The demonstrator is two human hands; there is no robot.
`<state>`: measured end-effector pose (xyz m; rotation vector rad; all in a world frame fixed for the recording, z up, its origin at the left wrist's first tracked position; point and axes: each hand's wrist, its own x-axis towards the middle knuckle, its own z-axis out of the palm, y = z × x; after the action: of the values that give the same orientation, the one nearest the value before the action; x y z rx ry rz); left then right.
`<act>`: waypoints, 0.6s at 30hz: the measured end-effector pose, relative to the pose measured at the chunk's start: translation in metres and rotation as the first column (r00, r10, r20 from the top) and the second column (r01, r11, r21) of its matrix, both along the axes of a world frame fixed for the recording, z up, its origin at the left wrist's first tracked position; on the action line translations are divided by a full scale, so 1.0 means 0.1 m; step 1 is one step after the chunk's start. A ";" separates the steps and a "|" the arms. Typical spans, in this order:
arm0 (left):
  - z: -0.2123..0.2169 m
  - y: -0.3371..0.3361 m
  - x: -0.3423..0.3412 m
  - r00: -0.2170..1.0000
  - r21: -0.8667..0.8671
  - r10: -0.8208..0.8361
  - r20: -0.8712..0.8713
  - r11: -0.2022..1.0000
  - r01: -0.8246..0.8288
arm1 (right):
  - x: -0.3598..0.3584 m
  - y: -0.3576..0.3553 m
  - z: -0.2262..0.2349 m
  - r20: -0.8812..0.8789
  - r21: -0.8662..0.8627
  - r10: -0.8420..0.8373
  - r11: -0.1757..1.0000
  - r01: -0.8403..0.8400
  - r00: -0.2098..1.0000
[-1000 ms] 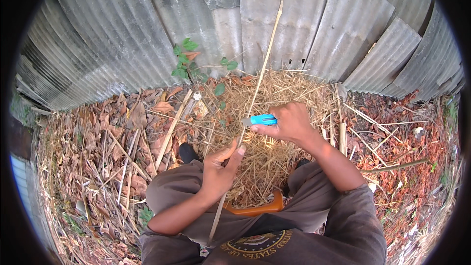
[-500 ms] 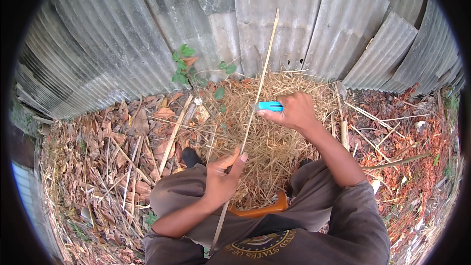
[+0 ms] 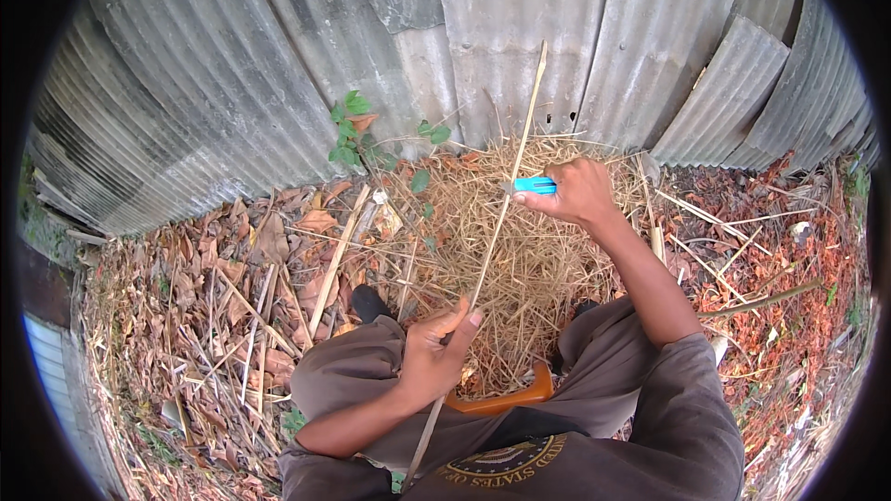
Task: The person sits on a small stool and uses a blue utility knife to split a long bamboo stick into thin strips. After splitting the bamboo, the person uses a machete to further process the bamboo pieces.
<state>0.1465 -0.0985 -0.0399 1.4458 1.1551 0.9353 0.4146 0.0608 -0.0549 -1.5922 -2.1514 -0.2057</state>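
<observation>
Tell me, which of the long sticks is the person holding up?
The thin pale stick slanting up toward the metal wall. The left hand grips it low, the right hand holds a blue cutter against it. The other sticks lie flat among leaves.

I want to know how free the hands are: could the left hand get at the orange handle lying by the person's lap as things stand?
Probably not at once: the left hand is closed around the thin stick. The orange handle lies just below it, with nothing between.
</observation>
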 end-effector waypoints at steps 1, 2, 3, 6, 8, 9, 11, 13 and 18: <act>-0.01 -0.01 0.00 1.000 0.015 0.003 -0.005 1.000 -0.002 | 0.00 0.02 0.00 -0.007 0.004 0.007 1.000 -0.007 1.000; -0.03 -0.02 0.01 1.000 0.029 0.005 -0.011 1.000 -0.005 | 0.01 0.03 0.01 -0.006 0.001 0.001 1.000 -0.001 1.000; -0.04 -0.03 0.01 1.000 0.039 0.008 -0.012 0.999 -0.008 | 0.03 0.04 0.03 -0.004 -0.002 -0.006 1.000 0.006 1.000; -0.03 -0.09 0.03 1.000 0.043 -0.003 -0.025 0.999 0.005 | 0.22 0.14 0.01 0.010 0.015 -0.046 0.999 0.046 0.999; 0.03 -0.08 0.03 0.999 0.023 -0.030 -0.042 0.999 0.031 | 0.28 0.18 -0.02 -0.026 0.087 -0.029 0.996 0.031 0.999; 0.01 -0.08 0.06 1.000 0.062 -0.029 -0.009 0.998 0.029 | 0.32 0.19 -0.03 -0.023 0.095 -0.032 0.995 0.034 0.999; -0.07 -0.12 0.09 0.998 0.128 -0.027 0.051 0.992 0.021 | 0.34 0.19 -0.01 -0.023 0.100 -0.033 0.994 0.036 0.999; -0.06 -0.21 0.06 0.994 0.042 -0.109 0.004 0.993 0.109 | 0.51 0.30 -0.07 -0.049 0.043 -0.164 0.985 0.166 0.985; -0.08 -0.30 0.05 0.985 0.024 -0.163 -0.052 0.986 0.164 | 0.92 0.39 -0.12 -0.036 0.147 -0.302 0.941 0.304 0.953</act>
<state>0.1517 -0.1282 -0.0482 1.5691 1.0446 0.8082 0.5070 0.1001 -0.0665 -1.8212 -1.8230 -0.4437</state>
